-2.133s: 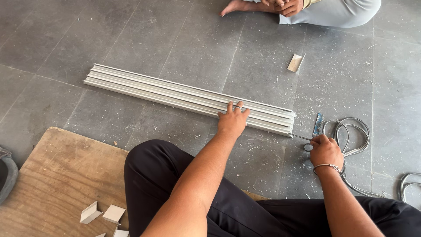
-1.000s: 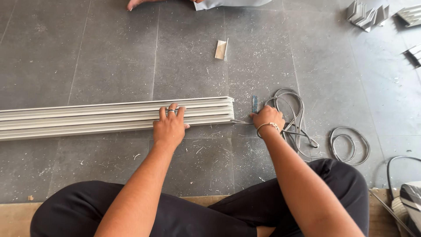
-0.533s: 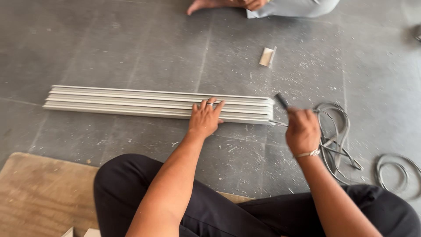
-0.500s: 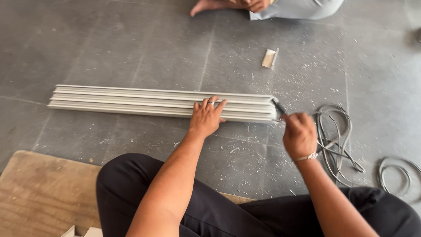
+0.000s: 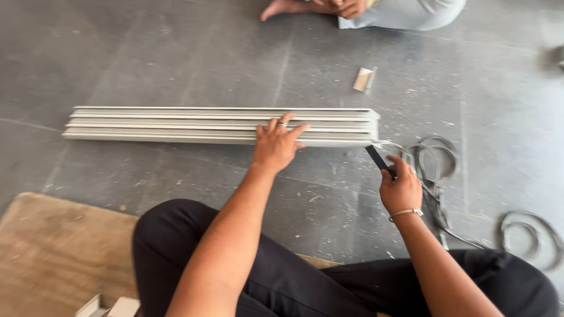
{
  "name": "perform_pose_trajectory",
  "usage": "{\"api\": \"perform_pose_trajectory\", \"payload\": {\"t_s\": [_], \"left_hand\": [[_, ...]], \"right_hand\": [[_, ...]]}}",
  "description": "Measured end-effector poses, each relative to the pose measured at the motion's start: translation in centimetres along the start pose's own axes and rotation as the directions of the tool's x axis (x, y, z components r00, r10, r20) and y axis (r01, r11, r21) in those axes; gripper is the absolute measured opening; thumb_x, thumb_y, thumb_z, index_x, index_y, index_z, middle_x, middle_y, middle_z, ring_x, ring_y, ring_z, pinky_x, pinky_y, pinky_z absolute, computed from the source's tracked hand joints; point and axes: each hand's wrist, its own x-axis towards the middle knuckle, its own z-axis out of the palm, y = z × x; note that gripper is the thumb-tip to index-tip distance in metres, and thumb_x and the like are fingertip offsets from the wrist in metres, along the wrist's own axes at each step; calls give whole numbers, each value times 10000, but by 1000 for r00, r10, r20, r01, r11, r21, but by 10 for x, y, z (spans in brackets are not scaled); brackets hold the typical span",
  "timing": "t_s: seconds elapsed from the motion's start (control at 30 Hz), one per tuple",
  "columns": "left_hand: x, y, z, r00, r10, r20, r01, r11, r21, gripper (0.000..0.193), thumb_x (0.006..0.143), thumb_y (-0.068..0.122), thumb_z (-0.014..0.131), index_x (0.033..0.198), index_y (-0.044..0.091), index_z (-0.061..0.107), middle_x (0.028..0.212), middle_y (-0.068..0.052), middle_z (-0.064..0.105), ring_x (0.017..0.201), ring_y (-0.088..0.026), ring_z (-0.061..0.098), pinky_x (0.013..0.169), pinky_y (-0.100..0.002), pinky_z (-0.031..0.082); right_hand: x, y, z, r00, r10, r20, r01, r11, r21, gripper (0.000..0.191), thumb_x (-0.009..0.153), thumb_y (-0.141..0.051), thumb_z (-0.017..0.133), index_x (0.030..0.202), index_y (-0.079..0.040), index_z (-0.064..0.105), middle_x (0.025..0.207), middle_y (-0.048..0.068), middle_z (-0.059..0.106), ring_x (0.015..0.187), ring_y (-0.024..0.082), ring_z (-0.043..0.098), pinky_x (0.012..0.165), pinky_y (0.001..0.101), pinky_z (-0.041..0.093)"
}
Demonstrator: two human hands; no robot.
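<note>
A long pale grey ribbed profile point(image 5: 176, 124) lies flat on the grey tiled floor, running left to right. My left hand point(image 5: 276, 144) rests palm down on its near edge toward the right end, fingers spread, a ring on one finger. My right hand point(image 5: 400, 189), with a bracelet at the wrist, is closed around a thin dark flat tool point(image 5: 376, 158). The tool's tip points up and left toward the profile's right end point(image 5: 370, 126); whether it touches is unclear.
Coils of grey cable point(image 5: 435, 161) lie right of the profile, another loop point(image 5: 526, 232) farther right. A small pale offcut point(image 5: 364, 78) sits beyond the profile. Another person point(image 5: 376, 9) sits at the top. A wooden board point(image 5: 53, 258) lies at lower left.
The camera view shifted. My right hand lifted the dark tool off the floor by the cable and brought it to the profile's right end. My left hand stayed on the profile.
</note>
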Motion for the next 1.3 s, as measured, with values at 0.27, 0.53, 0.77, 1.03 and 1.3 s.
{"api": "perform_pose_trajectory", "payload": {"t_s": [0.27, 0.53, 0.77, 1.03, 1.3], "left_hand": [[-10, 15, 8, 999, -33, 39, 34, 999, -30, 487, 876, 396, 727, 1350, 407, 618, 1506, -63, 461, 1292, -279, 516, 956, -596, 438], [-29, 30, 15, 905, -123, 406, 73, 988, 136, 554, 838, 394, 797, 1338, 332, 565, 1518, -48, 438, 1324, -291, 498, 987, -596, 472], [-18, 62, 25, 886, -140, 441, 94, 988, 125, 611, 836, 489, 787, 1354, 263, 554, 1473, -66, 477, 1375, -278, 457, 1094, -582, 392], [0, 112, 80, 972, 193, 132, -173, 973, -150, 456, 797, 310, 814, 1218, 249, 649, 1380, -36, 543, 1326, -293, 474, 1113, -497, 370], [23, 129, 90, 980, 196, -30, -197, 946, -258, 347, 796, 280, 813, 1118, 232, 695, 1254, -29, 578, 1263, -281, 490, 1101, -486, 344]], "right_hand": [[3, 43, 6, 893, 449, 36, -447, 893, -48, 250, 898, -186, 731, 1126, -85, 748, 982, 150, 761, 932, 322, 715, 841, 413, 538], [-1, 42, -1, 344, 794, 501, -873, 74, 482, 288, 970, -42, 528, 1247, 31, 567, 931, 164, 678, 751, 272, 659, 688, 426, 590], [-47, 22, 33, 289, 682, 671, -711, -317, 628, 336, 995, -49, 527, 1330, -50, 502, 975, 139, 673, 784, 216, 654, 708, 360, 580], [-39, 15, 54, 459, 656, 599, -606, -262, 751, 314, 993, -99, 620, 1289, -29, 540, 909, 109, 686, 727, 180, 640, 656, 335, 576], [-14, 21, 76, 486, 683, 545, -577, -218, 787, 300, 1014, -130, 568, 1306, -74, 526, 845, 97, 681, 647, 171, 633, 569, 321, 563]]}}
